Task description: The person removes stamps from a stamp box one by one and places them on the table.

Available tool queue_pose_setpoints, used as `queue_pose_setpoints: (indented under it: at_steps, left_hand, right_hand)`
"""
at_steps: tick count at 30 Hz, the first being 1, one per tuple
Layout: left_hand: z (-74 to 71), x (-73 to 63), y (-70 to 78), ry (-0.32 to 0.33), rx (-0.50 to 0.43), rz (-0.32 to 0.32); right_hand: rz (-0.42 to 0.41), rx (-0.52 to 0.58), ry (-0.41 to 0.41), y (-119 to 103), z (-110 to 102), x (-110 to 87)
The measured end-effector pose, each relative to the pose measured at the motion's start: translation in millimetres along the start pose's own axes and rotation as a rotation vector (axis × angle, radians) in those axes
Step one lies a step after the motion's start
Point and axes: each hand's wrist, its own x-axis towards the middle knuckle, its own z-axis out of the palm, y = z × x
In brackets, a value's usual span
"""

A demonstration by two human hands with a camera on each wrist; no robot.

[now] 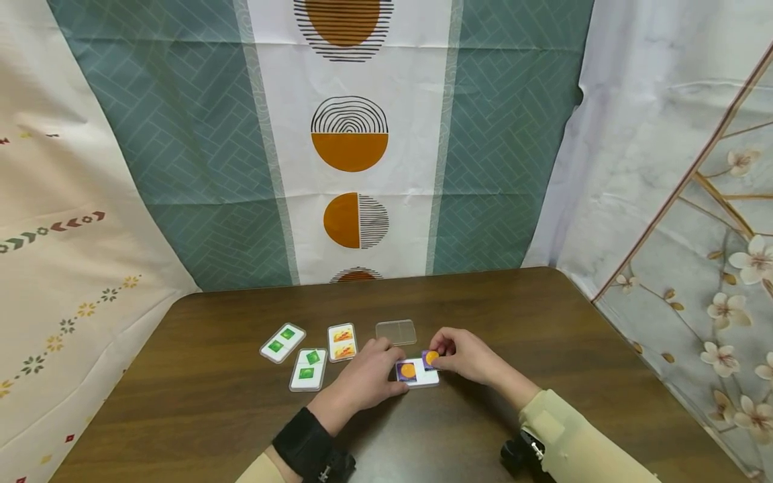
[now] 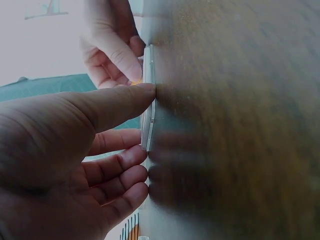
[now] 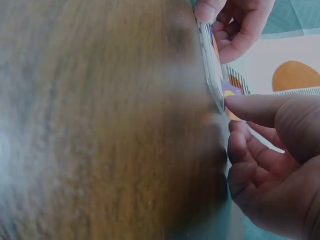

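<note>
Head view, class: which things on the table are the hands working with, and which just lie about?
In hand:
left hand
right hand
purple-and-orange card
small purple piece

Lying about:
two green cards
orange-pictured card
clear lid

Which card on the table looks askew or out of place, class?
The purple square pinched in the right hand sits tilted, not flat in its white card beside the other purple square. The left hand steadies that card.

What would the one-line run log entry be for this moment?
left hand: holds purple-orange card flat on table | right hand: pinches its right end | nearby: two green cards, orange card, clear lid
</note>
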Motion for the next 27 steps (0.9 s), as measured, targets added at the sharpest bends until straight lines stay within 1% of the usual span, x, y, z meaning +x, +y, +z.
queue_pose_setpoints:
  at_steps: [6, 9, 13, 17, 24, 27]
  left_hand:
    - [-1.1, 0.2, 0.8, -0.008, -0.002, -0.01]
    - [-1.1, 0.4, 0.5, -0.001, 0.005, -0.009]
    - [-1.5, 0.6, 0.6, -0.002, 0.009, -0.013]
    - [-1.4, 0.5, 1.1, -0.002, 0.012, -0.012]
    - [-0.1, 0.3, 2.4, -0.002, 0.032, -0.005]
    - [0.9, 0.0, 2.4, -0.008, 0.032, -0.008]
  right_hand:
    - [-0.01, 0.054, 0.022, 2, -5, 1.5]
    - [0.001, 0.08, 0.02, 1, -11, 1.9]
    - [0.027, 0.088, 0.04, 4, -22, 5.0]
    - [0.038, 0.065, 0.068, 11, -34, 9.5]
    - [0.028, 0.02, 0.114, 28, -52, 15.7]
    - [0.047, 0.004, 0.124, 36, -58, 18.1]
